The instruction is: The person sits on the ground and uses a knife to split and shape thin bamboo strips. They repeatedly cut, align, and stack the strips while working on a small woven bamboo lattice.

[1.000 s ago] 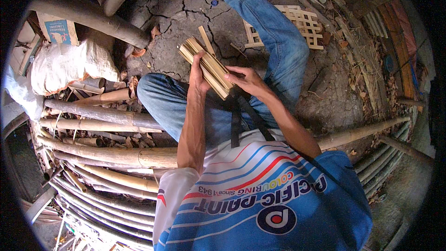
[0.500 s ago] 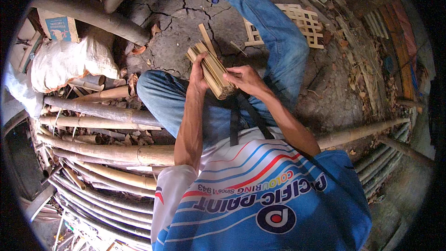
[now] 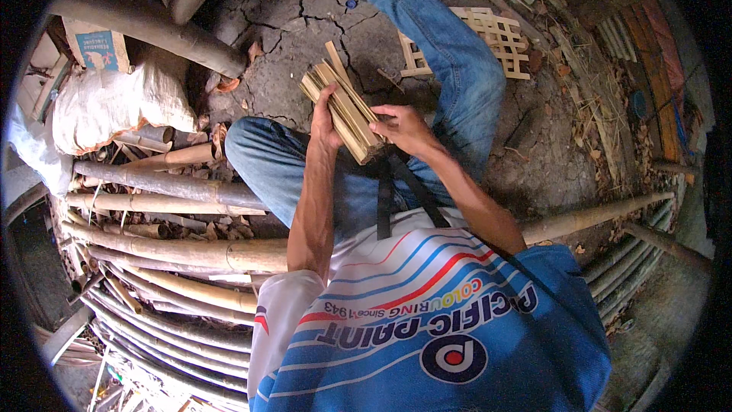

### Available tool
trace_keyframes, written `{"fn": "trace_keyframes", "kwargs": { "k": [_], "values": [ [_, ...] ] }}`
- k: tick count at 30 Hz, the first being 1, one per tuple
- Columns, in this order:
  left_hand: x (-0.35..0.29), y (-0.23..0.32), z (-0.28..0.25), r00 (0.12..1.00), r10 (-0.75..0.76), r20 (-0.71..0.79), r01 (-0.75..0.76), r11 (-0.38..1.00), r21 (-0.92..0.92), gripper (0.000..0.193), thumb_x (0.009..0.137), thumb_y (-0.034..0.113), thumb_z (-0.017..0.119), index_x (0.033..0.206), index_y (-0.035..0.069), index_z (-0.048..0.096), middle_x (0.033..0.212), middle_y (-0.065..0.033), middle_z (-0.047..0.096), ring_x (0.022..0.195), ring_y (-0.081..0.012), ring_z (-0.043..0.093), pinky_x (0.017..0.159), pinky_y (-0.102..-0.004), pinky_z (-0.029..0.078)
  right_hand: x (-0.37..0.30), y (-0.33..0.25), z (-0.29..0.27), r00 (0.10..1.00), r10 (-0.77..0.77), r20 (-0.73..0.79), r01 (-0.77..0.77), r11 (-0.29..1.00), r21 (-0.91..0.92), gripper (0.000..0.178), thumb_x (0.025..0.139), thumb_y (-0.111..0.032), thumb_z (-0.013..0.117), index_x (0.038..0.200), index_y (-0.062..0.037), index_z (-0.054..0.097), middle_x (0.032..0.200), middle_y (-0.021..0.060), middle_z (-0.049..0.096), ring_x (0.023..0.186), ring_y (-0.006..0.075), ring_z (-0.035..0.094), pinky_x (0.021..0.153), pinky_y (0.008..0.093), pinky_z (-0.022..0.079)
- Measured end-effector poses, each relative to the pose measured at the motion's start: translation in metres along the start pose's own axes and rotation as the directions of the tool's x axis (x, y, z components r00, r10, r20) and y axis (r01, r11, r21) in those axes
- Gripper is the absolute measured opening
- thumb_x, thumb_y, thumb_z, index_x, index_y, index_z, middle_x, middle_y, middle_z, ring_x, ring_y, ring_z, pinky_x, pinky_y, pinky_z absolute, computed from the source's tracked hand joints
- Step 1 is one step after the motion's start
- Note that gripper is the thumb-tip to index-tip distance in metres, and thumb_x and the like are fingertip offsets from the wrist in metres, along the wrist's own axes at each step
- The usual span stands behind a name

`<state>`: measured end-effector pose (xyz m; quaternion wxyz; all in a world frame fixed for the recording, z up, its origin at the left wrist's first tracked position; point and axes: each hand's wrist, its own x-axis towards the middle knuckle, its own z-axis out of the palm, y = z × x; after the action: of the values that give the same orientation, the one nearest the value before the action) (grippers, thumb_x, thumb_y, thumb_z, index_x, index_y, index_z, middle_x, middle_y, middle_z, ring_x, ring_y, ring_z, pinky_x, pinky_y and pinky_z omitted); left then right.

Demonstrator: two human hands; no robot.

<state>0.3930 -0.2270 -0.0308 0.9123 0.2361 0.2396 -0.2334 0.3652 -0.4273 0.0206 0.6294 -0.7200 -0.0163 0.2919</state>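
Observation:
A thick bundle of flat bamboo strips [image 3: 345, 111] is held at a slant in front of my lap. My left hand [image 3: 325, 118] is wrapped round its left side, the thumb lying across the top. My right hand [image 3: 402, 130] has its fingers pressed against the bundle's right edge, near the lower end. One loose bamboo strip [image 3: 335, 59] juts past the far end; whether it belongs to the bundle or lies on the ground is hard to tell. Beyond my right knee a woven bamboo lattice [image 3: 503, 40] lies on the ground, partly hidden by my leg.
Bamboo poles [image 3: 183, 250] lie stacked at my left, and another pole [image 3: 602, 217] runs along my right. A white sack [image 3: 114, 103] stands at far left under a thick log [image 3: 145, 27]. The cracked earth floor [image 3: 274, 38] holds dry leaves and a small blue cap [image 3: 351, 4].
The bundle has tilted slightly in my hands, showing more of the strips' flat faces. Both hands stay on it in nearly the same place.

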Motion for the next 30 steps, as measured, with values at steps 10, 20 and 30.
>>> {"fn": "trace_keyframes", "kwargs": {
  "k": [10, 20, 30],
  "values": [
    [-0.021, 0.003, 0.026, 0.964, 0.170, 0.206, -0.181, 0.983, 0.038, 0.049, 0.088, 0.038, 0.062, 0.121, 0.003, 0.055, 0.106, -0.0122, 0.064, 0.095, -0.0267, 0.065, 0.077, -0.0431, 0.058, -0.038, -0.018, 0.023, 0.962, -0.139, -0.236, 0.121, 0.989, -0.088, 0.041, 0.087, -0.020, 0.069, 0.125, -0.0063, 0.059, 0.121, 0.0132, 0.063, 0.114, 0.0279, 0.059, 0.100, 0.0384, 0.045],
    [-0.036, 0.000, 0.049, 0.872, 0.152, 0.466, -0.187, 0.982, 0.031, 0.081, 0.081, 0.040, 0.064, 0.147, 0.008, 0.031, 0.093, -0.0113, 0.055, 0.082, -0.0248, 0.060, 0.075, -0.0385, 0.053, -0.035, -0.056, 0.007, 0.782, -0.490, -0.384, 0.375, 0.863, -0.338, 0.022, 0.085, -0.017, 0.072, 0.105, -0.0063, 0.069, 0.106, 0.0112, 0.060, 0.099, 0.0254, 0.061, 0.078, 0.0317, 0.052],
    [-0.036, -0.003, 0.036, 0.917, 0.068, 0.394, -0.124, 0.985, 0.119, 0.055, 0.081, 0.043, 0.066, 0.121, 0.009, 0.052, 0.095, -0.0094, 0.056, 0.082, -0.0266, 0.060, 0.075, -0.0406, 0.053, 0.040, -0.125, -0.017, 0.885, -0.447, -0.133, 0.410, 0.882, -0.233, 0.034, 0.088, -0.023, 0.069, 0.117, -0.0059, 0.063, 0.098, 0.0089, 0.064, 0.081, 0.0170, 0.062, 0.071, 0.0319, 0.052]
  ]
}}
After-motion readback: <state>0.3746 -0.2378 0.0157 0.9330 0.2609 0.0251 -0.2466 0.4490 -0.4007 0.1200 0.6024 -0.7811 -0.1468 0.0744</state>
